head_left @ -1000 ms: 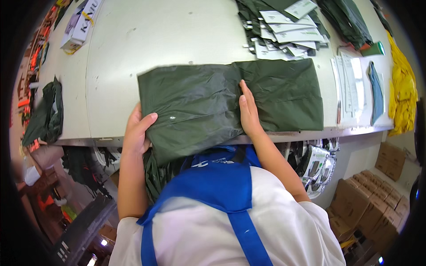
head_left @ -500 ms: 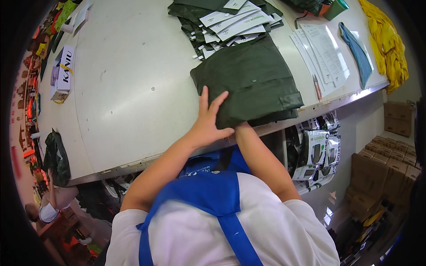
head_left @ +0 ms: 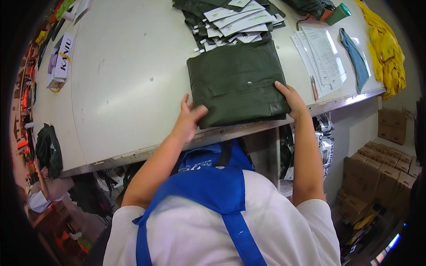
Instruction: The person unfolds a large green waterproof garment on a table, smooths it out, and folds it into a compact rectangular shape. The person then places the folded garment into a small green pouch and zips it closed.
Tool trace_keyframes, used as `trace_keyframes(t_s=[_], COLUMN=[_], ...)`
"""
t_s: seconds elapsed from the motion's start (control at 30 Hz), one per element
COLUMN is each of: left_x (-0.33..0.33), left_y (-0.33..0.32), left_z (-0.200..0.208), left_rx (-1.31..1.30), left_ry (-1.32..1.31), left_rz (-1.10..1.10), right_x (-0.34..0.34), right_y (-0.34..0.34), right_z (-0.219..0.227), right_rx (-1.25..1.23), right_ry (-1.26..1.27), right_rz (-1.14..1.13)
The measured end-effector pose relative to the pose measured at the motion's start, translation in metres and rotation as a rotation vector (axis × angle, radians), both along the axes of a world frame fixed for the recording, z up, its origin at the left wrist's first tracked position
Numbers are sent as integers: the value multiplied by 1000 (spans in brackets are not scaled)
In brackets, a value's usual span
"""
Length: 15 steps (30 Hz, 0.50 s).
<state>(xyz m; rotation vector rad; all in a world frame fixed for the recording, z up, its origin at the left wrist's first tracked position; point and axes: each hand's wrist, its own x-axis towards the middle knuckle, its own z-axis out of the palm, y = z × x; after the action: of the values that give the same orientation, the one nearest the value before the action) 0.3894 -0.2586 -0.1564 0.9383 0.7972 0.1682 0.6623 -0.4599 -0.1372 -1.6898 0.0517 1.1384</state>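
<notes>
Head view: we locate the folded dark green bundle [head_left: 235, 75] flat at the near edge of the white table [head_left: 115, 57], just below the white cards [head_left: 246, 23]. Our left hand [head_left: 188, 122], partly blurred, has its fingers apart at the bundle's left edge. Our right hand [head_left: 294, 103] touches the right edge; we cannot tell whether it grips.

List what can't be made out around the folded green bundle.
In the head view:
Folded green bundle: underside, hidden by its upper layers.
Left hand: blurred fingertips, so contact is unclear.
Right hand: some fingers, hidden by the bundle or hand itself.
Pile with white cards: cut off by the top edge.
Printed sheets: lettering too small.
</notes>
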Motion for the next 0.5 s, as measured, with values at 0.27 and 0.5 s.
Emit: trace_keyframes(t_s=[0.27, 0.5], left_x=[-31, -36], left_y=[10, 4], left_z=[-13, -14], left_rx=[-795, -705], left_ry=[-447, -283], left_rz=[283, 320], right_x=[-59, -65], right_y=[34, 44], right_z=[0, 29], right_rx=[85, -167], right_ry=[61, -192], right_rz=[-121, 38])
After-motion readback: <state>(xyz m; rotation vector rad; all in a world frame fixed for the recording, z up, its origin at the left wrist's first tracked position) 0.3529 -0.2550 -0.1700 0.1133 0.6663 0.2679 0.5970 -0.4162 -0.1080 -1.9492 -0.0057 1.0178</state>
